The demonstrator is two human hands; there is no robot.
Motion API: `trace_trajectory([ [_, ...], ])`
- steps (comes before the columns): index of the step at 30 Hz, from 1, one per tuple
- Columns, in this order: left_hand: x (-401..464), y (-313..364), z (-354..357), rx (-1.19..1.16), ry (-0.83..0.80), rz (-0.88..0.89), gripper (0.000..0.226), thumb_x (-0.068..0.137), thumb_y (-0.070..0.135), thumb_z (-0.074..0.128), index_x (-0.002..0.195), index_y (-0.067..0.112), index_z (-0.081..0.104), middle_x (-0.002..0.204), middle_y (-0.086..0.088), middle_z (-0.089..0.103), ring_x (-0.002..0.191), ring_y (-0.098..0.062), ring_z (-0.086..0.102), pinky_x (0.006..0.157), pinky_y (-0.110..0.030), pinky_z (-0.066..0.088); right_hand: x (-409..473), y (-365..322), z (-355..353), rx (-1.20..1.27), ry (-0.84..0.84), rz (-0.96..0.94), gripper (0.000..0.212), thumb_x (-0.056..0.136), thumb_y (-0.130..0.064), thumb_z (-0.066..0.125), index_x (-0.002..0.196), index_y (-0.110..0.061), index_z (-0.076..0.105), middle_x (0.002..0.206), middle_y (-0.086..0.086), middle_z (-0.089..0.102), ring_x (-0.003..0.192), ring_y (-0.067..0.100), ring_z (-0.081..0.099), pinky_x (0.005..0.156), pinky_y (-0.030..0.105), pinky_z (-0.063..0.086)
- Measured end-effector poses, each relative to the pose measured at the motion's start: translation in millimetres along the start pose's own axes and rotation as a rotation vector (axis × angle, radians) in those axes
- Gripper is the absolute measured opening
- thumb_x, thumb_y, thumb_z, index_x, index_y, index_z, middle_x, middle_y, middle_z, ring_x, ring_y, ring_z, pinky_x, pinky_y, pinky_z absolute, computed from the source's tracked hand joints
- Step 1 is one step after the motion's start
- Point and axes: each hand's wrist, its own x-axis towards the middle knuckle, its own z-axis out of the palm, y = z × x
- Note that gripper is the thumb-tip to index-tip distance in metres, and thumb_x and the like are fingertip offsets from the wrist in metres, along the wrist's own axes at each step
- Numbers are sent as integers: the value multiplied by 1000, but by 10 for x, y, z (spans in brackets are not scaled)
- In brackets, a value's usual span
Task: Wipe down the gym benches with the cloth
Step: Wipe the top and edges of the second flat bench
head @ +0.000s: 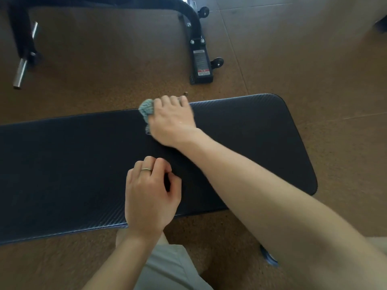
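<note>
A black padded gym bench (62, 168) stretches across the view from the left edge to a rounded end at the right. My right hand (172, 120) presses a small grey-blue cloth (146, 110) onto the bench's far edge, fingers curled over the cloth and over the pad's rim. Most of the cloth is hidden under the palm. My left hand (151, 195) hovers over the near half of the pad with its fingers loosely curled, a ring on one finger, holding nothing.
Brown speckled floor (314, 70) surrounds the bench. Beyond it stands a black machine frame foot (200, 61) with small wheels. A black rack with a steel bar end (19, 74) is at far left. My legs are below, near a blue shoe (269, 257).
</note>
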Motion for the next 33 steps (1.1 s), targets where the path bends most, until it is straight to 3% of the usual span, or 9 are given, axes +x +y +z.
trace_trajectory([
  [5, 2, -15, 11, -11, 8, -2, 3, 89, 17, 59, 86, 17, 60, 84, 3, 54, 78, -17, 49, 75, -36, 42, -60, 302, -76, 44, 27, -25, 46, 105, -42, 32, 139, -19, 53, 140, 5, 58, 130, 25, 50, 109, 43, 31],
  [10, -8, -20, 19, -6, 25, -12, 7, 89, 20, 55, 85, 17, 59, 84, 3, 55, 78, -16, 49, 76, -34, 43, -379, 1193, -196, -1, 71, 190, 39, 104, -38, 29, 125, -18, 55, 133, 8, 59, 130, 29, 50, 112, 44, 28],
  [14, -14, -13, 15, -7, 20, -20, 9, 90, 22, 53, 86, 17, 59, 85, 3, 55, 79, -17, 49, 77, -35, 44, -623, 1598, -244, 8, 44, 324, 51, 108, -38, 22, 149, -16, 42, 155, 5, 45, 149, 24, 30, 128, 47, 9],
  [19, -13, 1, 3, -10, 0, -13, 12, 92, 25, 50, 87, 18, 59, 85, 3, 55, 78, -15, 48, 76, -35, 45, -873, 1121, -124, 61, -14, 349, 63, 107, -38, 22, 166, -20, 10, 174, 2, 6, 160, 18, 1, 128, 45, -2],
  [26, -25, -34, -15, -77, 52, 21, 11, 95, 19, 50, 90, 15, 58, 88, 1, 57, 79, -18, 51, 75, -39, 45, -2246, 51, 216, 92, -18, 71, 62, 108, -45, 22, 166, -26, 8, 173, -2, 0, 160, 15, -4, 128, 45, -2],
  [29, -30, -79, -23, -132, 71, 17, 11, 95, 19, 50, 90, 15, 59, 88, 2, 57, 79, -16, 51, 76, -37, 46, -2453, 325, 247, 35, 10, 130, 64, 107, -51, 23, 165, -32, 7, 173, -7, 1, 159, 10, -5, 128, 43, -3],
  [33, -34, -104, -43, -152, 84, -55, 15, 95, 27, 47, 92, 18, 59, 91, 2, 60, 83, -11, 50, 76, -28, 45, -2400, 774, 124, -48, 36, 366, 71, 102, -57, 14, 165, -27, 12, 173, -3, 5, 159, 13, -3, 129, 44, -3],
])
